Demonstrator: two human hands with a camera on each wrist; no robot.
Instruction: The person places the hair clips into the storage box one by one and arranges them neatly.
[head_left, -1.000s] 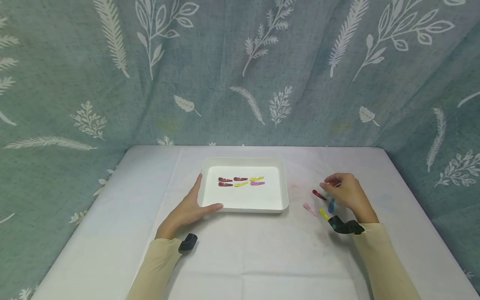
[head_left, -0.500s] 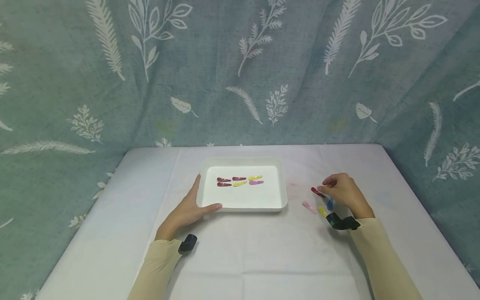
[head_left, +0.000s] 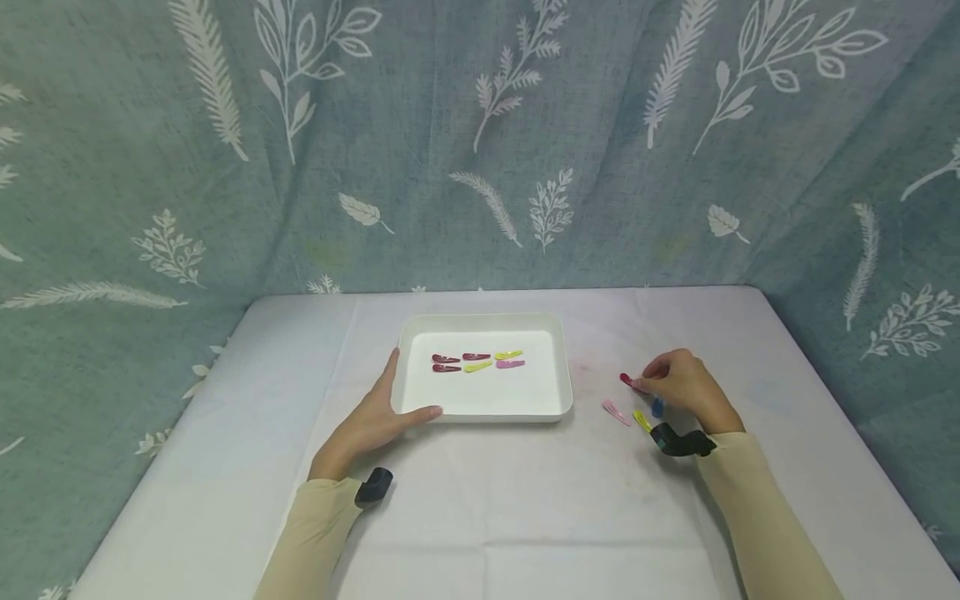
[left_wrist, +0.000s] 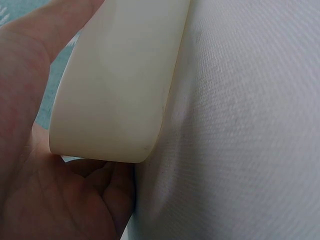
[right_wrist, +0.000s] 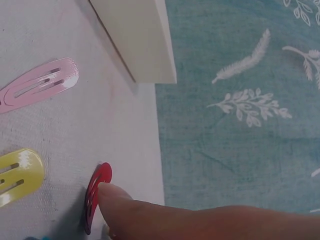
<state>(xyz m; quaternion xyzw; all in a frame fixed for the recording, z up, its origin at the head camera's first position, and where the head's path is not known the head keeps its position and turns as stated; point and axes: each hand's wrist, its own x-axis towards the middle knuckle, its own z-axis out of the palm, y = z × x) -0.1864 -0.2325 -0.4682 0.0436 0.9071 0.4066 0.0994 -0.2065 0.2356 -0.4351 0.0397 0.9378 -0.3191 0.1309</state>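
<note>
My left hand [head_left: 367, 429] holds the near-left corner of a white tray [head_left: 487, 418], its thumb over the front rim and its fingers along the left side. Dark red [head_left: 476, 357], yellow [head_left: 508, 355] and purple-pink [head_left: 511, 364] hair clips lie in two rows inside. Right of the tray, my right hand [head_left: 686, 387] pinches a red hair clip [right_wrist: 103, 172], which stands tilted on edge in the right wrist view. Close by on the cloth lie a pink hair clip [head_left: 616, 412], a yellow hair clip [head_left: 641, 421] and a blue hair clip [head_left: 657, 407], partly hidden.
A white cloth [head_left: 487, 508] with faint creases covers the table. Behind it hangs a blue-green curtain [head_left: 420, 167] with white leaf prints. Dark wrist cameras [head_left: 373, 487] sit on both wrists.
My right hand has moved slightly left and down onto the red hair clip and taken hold of it. The left hand stays at the tray. The head view has shifted slightly.
</note>
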